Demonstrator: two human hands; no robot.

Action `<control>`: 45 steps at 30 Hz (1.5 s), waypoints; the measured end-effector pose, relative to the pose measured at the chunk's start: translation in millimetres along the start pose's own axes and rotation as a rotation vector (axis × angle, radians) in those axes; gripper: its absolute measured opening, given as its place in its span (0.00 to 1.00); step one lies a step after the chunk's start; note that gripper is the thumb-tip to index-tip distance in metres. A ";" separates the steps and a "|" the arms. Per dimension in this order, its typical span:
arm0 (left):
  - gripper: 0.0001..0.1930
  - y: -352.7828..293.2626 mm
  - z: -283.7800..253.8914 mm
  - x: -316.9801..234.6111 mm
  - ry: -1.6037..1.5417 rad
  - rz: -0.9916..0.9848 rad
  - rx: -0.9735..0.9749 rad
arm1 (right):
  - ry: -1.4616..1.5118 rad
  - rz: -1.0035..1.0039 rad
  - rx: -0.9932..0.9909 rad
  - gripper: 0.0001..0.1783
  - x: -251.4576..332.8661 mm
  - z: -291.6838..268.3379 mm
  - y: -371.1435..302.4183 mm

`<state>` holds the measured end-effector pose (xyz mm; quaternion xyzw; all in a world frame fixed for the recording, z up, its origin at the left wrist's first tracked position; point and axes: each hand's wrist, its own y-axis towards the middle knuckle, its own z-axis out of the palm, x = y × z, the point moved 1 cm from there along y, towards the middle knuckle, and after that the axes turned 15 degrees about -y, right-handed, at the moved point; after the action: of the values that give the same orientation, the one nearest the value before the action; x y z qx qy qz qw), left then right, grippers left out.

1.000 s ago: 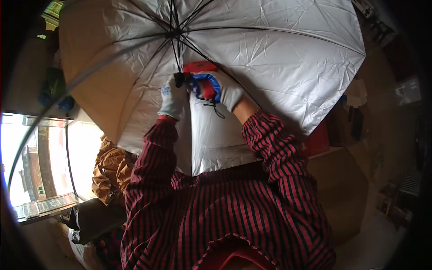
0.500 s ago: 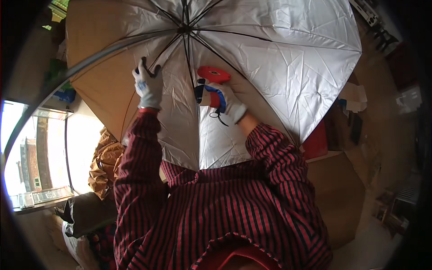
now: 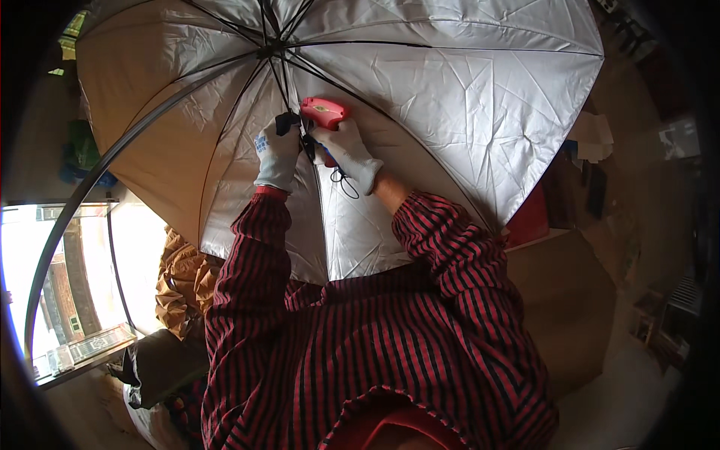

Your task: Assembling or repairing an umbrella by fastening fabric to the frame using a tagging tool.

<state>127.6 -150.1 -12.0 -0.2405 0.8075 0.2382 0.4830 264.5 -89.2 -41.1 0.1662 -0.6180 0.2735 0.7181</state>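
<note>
An opened umbrella point(image 3: 442, 112) with a silver inner side fills the upper part of the view, its thin black ribs point(image 3: 352, 84) spreading from a dark hub. My right hand point(image 3: 349, 154), in a white and blue glove with dark fingertips, is wrapped round a red handheld tool point(image 3: 324, 112) with a black cord loop. Close beside it, my left hand point(image 3: 276, 156), gloved alike, has its fingers bent together at a rib that runs down toward me. The two hands nearly touch. Exactly where the tool meets the rib is hidden by my fingers.
The umbrella's curved dark shaft point(image 3: 105, 161) sweeps down to the left past a bright window point(image 3: 82, 285). Crumpled brown paper point(image 3: 184, 281) and a dark bag point(image 3: 166, 367) lie at the lower left. A brown cardboard sheet point(image 3: 566, 315) is at the right.
My left hand has moved right and its raised fingers have closed at the rib. The right hand has shifted slightly left with the red tool. The umbrella's hub has moved left.
</note>
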 end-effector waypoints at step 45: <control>0.09 -20.0 -11.8 -8.4 -0.271 -0.122 0.079 | -0.235 -0.510 0.511 0.09 5.3 -23.2 18.2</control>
<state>135.6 -171.4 -2.6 -0.2355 0.7277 0.2066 0.6101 272.5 -60.3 -41.9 0.5187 -0.5469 0.2100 0.6227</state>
